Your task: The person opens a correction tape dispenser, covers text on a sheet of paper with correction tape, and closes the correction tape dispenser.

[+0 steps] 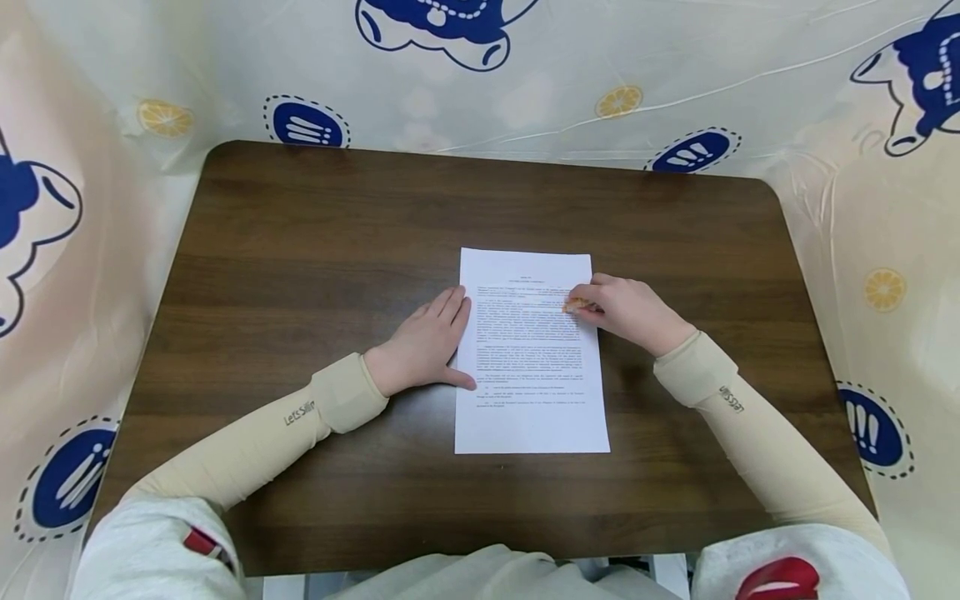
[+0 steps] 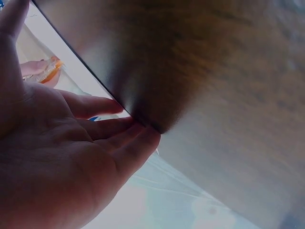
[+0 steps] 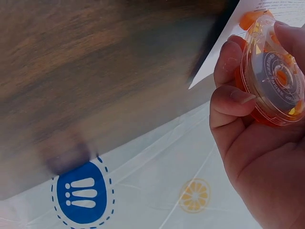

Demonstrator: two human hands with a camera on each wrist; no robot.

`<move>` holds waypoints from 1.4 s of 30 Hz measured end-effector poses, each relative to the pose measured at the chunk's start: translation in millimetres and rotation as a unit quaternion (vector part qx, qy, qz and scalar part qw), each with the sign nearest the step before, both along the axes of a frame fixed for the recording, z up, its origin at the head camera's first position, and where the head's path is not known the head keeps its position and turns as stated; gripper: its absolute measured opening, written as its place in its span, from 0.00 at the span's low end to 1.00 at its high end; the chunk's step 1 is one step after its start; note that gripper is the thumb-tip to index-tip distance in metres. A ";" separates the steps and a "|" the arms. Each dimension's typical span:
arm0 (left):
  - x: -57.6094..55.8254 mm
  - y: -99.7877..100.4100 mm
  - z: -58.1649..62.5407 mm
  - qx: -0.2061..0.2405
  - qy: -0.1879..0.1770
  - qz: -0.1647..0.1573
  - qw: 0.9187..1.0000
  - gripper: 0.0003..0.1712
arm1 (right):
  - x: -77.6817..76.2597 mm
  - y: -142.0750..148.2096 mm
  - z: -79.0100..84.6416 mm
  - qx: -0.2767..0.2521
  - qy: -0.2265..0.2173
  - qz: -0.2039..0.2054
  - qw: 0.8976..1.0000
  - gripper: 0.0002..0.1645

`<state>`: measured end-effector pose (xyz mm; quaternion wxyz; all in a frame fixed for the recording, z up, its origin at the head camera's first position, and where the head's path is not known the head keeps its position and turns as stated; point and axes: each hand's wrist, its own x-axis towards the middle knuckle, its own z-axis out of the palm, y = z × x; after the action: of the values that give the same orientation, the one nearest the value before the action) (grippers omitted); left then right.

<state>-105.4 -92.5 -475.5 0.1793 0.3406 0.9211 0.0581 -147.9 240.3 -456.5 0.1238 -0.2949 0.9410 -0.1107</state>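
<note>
A printed sheet of paper lies upright on the brown table, its text facing me. My right hand is over the sheet's upper right edge and grips a correction tape between thumb and fingers. The tape has a clear and orange case with a grey reel inside; in the head view its tip end is over the upper lines of text. My left hand rests on the sheet's left edge, fingers straight and thumb spread to the lower side.
The wooden table has rounded far corners. A pale plastic sheet with blue cartoon prints and orange slices hangs around its back and sides. The person's sleeved forearms reach in from the near edge.
</note>
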 end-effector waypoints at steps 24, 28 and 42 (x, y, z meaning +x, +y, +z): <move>1.2 -0.8 0.9 0.004 0.006 -0.002 1.000 0.73 | -0.9 19.5 -13.2 -0.088 -0.073 -0.083 0.990 0.19; 0.9 -0.7 0.4 0.005 0.005 -0.002 1.000 0.74 | -2.1 19.8 -11.5 -0.088 -0.061 -0.084 0.991 0.19; 0.9 0.2 -1.9 0.004 0.005 0.004 1.000 0.75 | -1.1 21.2 -10.2 -0.079 -0.047 -0.087 0.992 0.21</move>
<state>-104.4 -92.3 -477.4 0.1732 0.3380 0.9231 0.0604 -149.0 261.5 -466.6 0.1339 -0.2151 0.9446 -0.2087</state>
